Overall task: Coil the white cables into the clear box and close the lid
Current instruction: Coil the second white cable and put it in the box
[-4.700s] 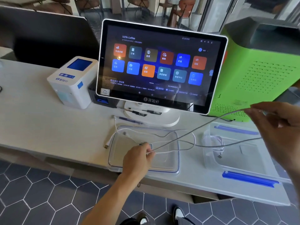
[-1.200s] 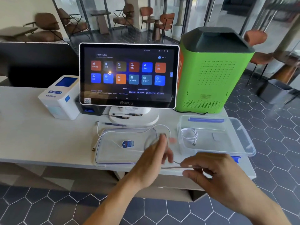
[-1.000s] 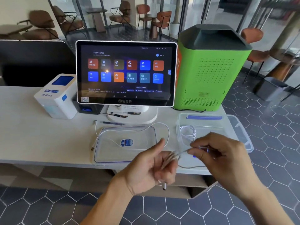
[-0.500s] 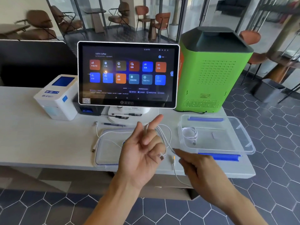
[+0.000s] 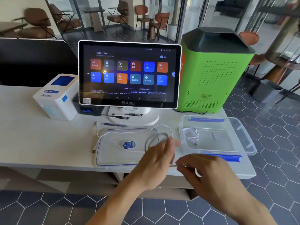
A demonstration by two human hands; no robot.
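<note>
My left hand (image 5: 156,161) holds a round loop of grey-white cable (image 5: 152,138) above the right end of the clear lid (image 5: 113,158), which lies flat on the counter. My right hand (image 5: 209,177) pinches the loose end of that cable just right of the left hand, at the counter's front edge. Another white cable (image 5: 100,137) lies loose across the lid, its USB plug left of it. The clear box (image 5: 227,143) with blue clips stands to the right, a coiled white cable (image 5: 191,134) inside at its left end.
A touchscreen terminal (image 5: 129,73) on a white stand rises behind the lid. A white receipt printer (image 5: 56,96) is at the left, a green machine (image 5: 214,72) behind the box. A pen (image 5: 113,125) lies by the stand. The counter's right edge drops off just past the box.
My left hand has turned from palm-up with spread fingers to gripping a formed loop of cable. My right hand has moved in close under it, drawing the cable's end taut.
</note>
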